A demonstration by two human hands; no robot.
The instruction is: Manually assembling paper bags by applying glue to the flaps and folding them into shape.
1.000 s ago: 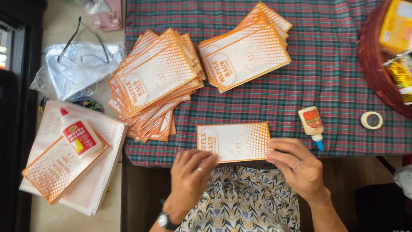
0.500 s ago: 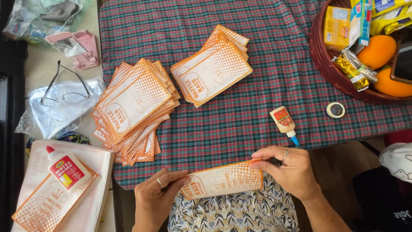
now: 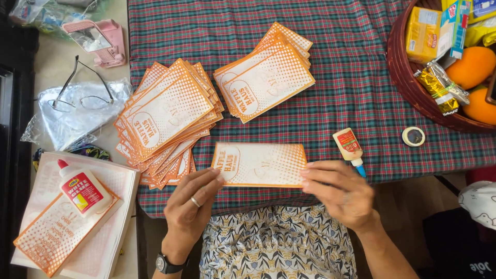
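Note:
An orange-and-white paper bag (image 3: 259,164) lies flat on the plaid tablecloth (image 3: 351,98) near its front edge. My left hand (image 3: 192,201), with a ring and a wristwatch, touches the bag's lower left corner with its fingertips. My right hand (image 3: 338,191) presses its fingers on the bag's right edge. A small glue bottle (image 3: 349,145) with a blue tip lies just above my right hand. Two piles of the same bags sit further back: a fanned pile (image 3: 166,121) on the left and a smaller pile (image 3: 264,79) in the middle.
A roll of tape (image 3: 413,136) lies right of the small bottle. A dark red basket (image 3: 413,88) with snacks and oranges fills the upper right. At left are a white glue bottle (image 3: 82,188) on stacked sheets (image 3: 62,243), glasses (image 3: 77,93) on plastic, and a pink holder (image 3: 101,41).
The bag was lifted and held off the table edge half a second ago; now it lies flat on the cloth again, with both hands at its ends.

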